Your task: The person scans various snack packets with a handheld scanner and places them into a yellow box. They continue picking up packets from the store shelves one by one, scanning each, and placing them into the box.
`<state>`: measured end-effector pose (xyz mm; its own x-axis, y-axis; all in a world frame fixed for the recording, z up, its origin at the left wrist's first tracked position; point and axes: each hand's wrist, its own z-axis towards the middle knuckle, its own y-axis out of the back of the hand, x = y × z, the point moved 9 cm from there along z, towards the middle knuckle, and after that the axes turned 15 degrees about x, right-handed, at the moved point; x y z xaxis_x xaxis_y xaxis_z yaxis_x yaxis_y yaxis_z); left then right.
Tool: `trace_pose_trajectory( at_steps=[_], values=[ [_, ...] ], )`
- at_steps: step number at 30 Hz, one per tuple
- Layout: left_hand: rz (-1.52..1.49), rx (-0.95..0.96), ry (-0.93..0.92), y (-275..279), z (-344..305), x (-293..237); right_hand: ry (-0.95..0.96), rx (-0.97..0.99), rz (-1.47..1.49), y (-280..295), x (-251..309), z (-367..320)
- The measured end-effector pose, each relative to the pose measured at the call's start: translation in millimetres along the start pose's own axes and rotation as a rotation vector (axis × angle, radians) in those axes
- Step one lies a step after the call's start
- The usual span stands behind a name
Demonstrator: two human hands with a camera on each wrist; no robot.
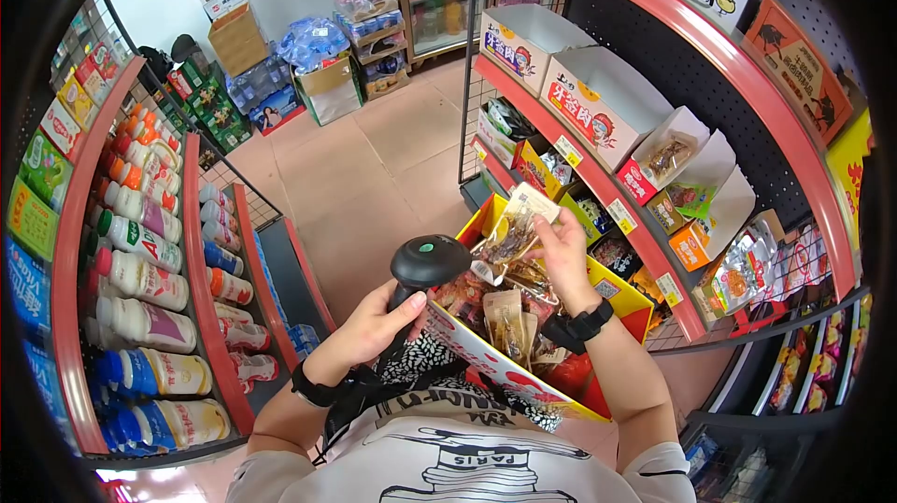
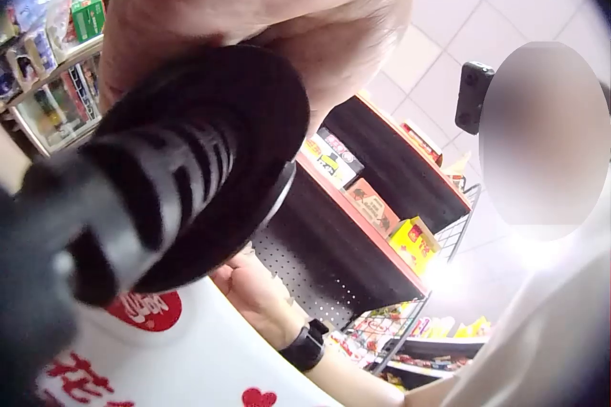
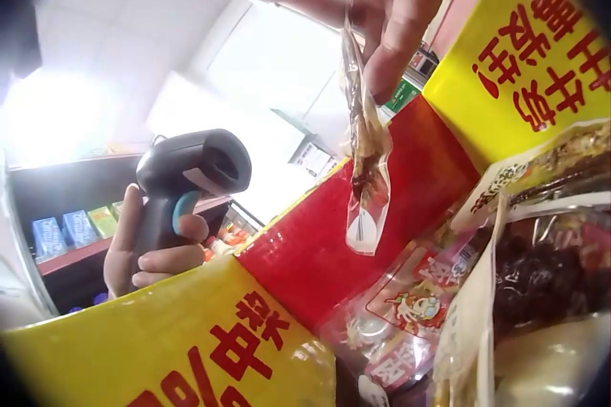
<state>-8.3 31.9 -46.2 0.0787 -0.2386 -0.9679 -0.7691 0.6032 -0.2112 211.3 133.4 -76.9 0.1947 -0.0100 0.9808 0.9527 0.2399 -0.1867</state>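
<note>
My left hand [image 1: 372, 327] grips the handle of a black barcode scanner [image 1: 428, 262], its head beside the box's left edge; the right wrist view shows the fingers curled round the scanner [image 3: 196, 176]. Between thumb and fingers, my right hand [image 1: 566, 255] pinches the top of a clear snack packet [image 1: 512, 227]. That packet [image 3: 367, 164] hangs edge-on over the open yellow and red box [image 3: 401, 187] in the right wrist view. Inside the box lie several more snack packets [image 1: 505, 318]. The scanner [image 2: 162, 168] fills much of the left wrist view.
A shelf of white bottles [image 1: 140, 240] stands on the left. On the right, a shelf with a red edge [image 1: 598, 187] holds open snack cartons [image 1: 598, 101]. Tiled floor [image 1: 392, 143] runs between them towards stacked boxes [image 1: 329, 90] and a drinks fridge [image 1: 437, 8].
</note>
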Motion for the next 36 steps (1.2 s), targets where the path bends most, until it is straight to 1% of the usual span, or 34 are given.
trace_pose_trajectory(
  at_steps=[3,9,14,16,19,29,31,32,36],
  values=[
    [0.032,0.018,0.03,-1.1,-1.2,3.7,0.081,-0.026,-0.026,5.3,14.0,-1.3],
    [0.085,0.043,0.058,-5.6,1.7,5.4,0.155,-0.037,-0.042,0.9,25.6,-4.4],
    [0.102,0.051,0.1,-9.7,2.3,7.7,0.177,-0.018,-0.041,-4.5,31.3,-6.5],
    [0.129,0.109,0.118,-14.8,3.1,7.5,0.182,-0.013,-0.04,-5.2,32.5,-6.7],
    [0.13,0.103,0.124,-17.4,3.7,6.6,0.174,-0.025,-0.041,-2.6,33.1,-5.9],
    [0.065,0.102,0.094,-16.6,-1.0,3.3,0.174,-0.025,-0.046,1.9,26.7,-4.1],
    [0.002,0.075,0.034,-14.3,0.6,0.3,0.156,-0.033,-0.06,3.3,25.3,-4.3],
    [0.005,0.098,0.027,-15.6,2.8,1.2,0.166,-0.04,-0.054,4.0,26.0,-4.6],
    [-0.008,0.032,0.029,-12.9,14.4,6.0,0.245,-0.117,-0.046,13.3,45.7,-4.6]
  ],
)
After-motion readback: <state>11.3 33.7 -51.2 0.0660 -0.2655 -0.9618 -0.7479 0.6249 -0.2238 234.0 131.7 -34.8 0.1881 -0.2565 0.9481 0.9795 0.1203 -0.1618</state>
